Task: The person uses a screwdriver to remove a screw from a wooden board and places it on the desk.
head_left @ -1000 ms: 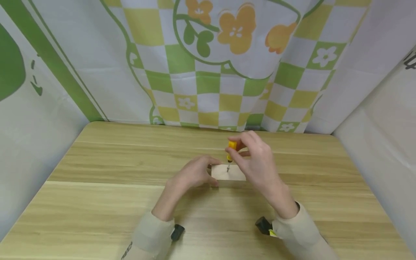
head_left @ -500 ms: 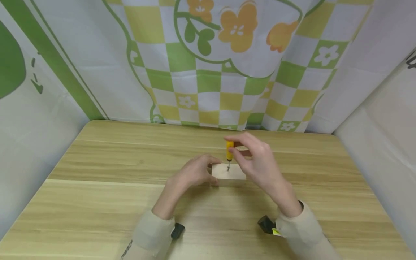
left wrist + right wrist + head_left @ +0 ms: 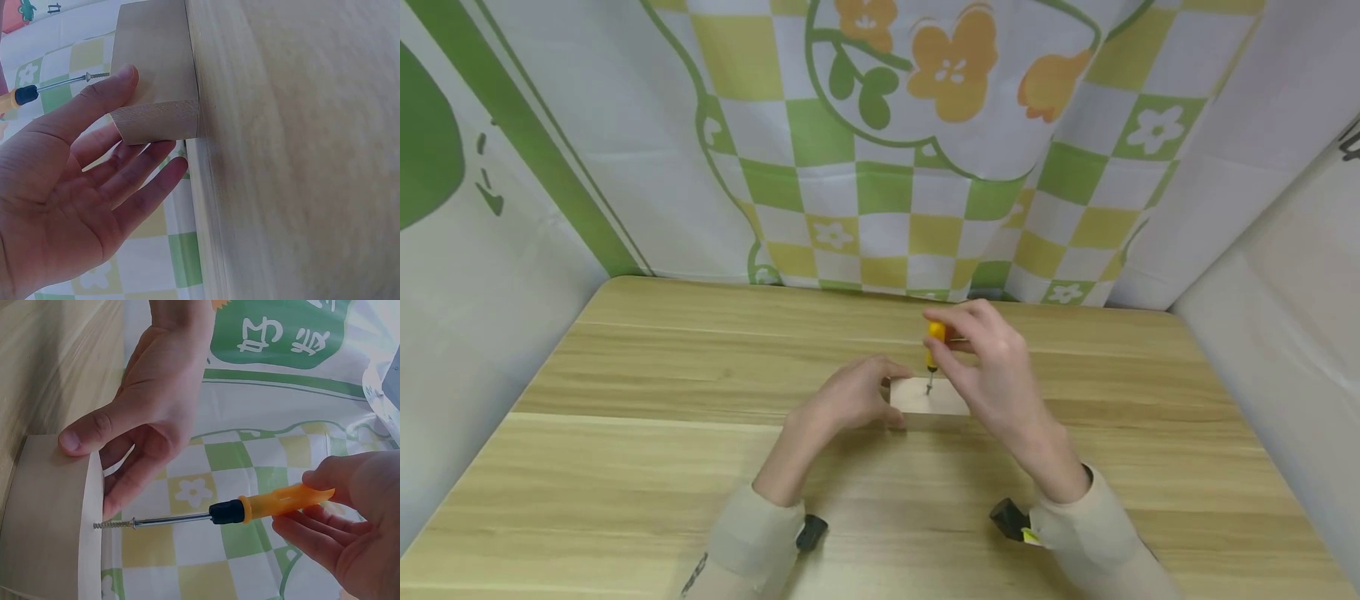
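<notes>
A pale wooden block (image 3: 943, 400) lies on the table, and a screw (image 3: 114, 524) stands upright in its top face with most of its thread showing. My left hand (image 3: 853, 396) grips the block's left end, thumb on the near side and fingers on the far side, as the left wrist view also shows on the block (image 3: 156, 56). In my right hand (image 3: 996, 367) is a yellow screwdriver (image 3: 281, 500) with a black collar, its handle pinched between thumb and fingers. The driver's metal shaft meets the screw head in the right wrist view.
The wood-grain table (image 3: 647, 367) spreads around the block on all sides. Behind its far edge hangs a green and yellow checked curtain (image 3: 880, 187). White cloth walls (image 3: 1285, 333) stand at both sides. Small black devices (image 3: 1011, 519) sit at both wrists.
My right hand shifts slightly and its fingers change position round the screwdriver handle. The handle tilts a little, while the left hand and block stay in place.
</notes>
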`<state>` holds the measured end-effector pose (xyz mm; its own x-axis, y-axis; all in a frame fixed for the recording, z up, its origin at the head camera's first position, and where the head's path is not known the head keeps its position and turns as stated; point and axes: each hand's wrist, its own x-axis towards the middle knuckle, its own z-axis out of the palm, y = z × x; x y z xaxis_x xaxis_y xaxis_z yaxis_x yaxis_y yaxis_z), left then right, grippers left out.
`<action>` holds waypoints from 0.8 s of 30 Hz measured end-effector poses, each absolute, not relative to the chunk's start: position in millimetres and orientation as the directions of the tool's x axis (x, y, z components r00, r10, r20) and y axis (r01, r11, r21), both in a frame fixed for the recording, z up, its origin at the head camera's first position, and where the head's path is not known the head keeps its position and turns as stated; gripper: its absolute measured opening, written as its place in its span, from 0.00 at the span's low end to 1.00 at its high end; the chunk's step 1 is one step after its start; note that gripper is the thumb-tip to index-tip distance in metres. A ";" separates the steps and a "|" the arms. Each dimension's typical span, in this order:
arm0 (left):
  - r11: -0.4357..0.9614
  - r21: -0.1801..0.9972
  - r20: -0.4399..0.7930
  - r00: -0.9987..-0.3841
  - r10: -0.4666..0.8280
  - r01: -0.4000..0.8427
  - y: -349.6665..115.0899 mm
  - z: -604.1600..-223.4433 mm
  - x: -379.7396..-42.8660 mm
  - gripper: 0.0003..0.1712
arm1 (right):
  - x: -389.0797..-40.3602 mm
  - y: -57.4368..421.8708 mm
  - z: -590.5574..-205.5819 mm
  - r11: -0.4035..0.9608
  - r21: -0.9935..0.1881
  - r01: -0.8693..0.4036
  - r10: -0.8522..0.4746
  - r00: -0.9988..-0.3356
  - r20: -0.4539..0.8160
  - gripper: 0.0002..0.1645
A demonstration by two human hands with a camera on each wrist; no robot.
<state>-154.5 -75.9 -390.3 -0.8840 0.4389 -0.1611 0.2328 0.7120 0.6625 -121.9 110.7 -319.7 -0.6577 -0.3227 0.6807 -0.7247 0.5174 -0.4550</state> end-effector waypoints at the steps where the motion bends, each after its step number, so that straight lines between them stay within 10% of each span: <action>1: 0.712 0.663 -0.161 -0.884 0.439 0.232 -75.7 -390.1 -154.5 0.35 | -121.9 111.1 -319.6 0.519 -0.453 -0.725 -0.322 -0.656 0.682 0.20; 24: 0.702 0.683 -0.179 -0.885 0.429 0.202 -76.5 -390.1 -153.2 0.36 | -121.4 114.4 -319.3 0.587 -0.423 -0.690 -0.305 -0.672 0.675 0.21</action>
<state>-153.2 -76.5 -390.1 -0.8854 0.4289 -0.1789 0.2019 0.7018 0.6832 -121.4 114.4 -319.3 -0.6723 -0.3048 0.6746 -0.6902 0.5874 -0.4225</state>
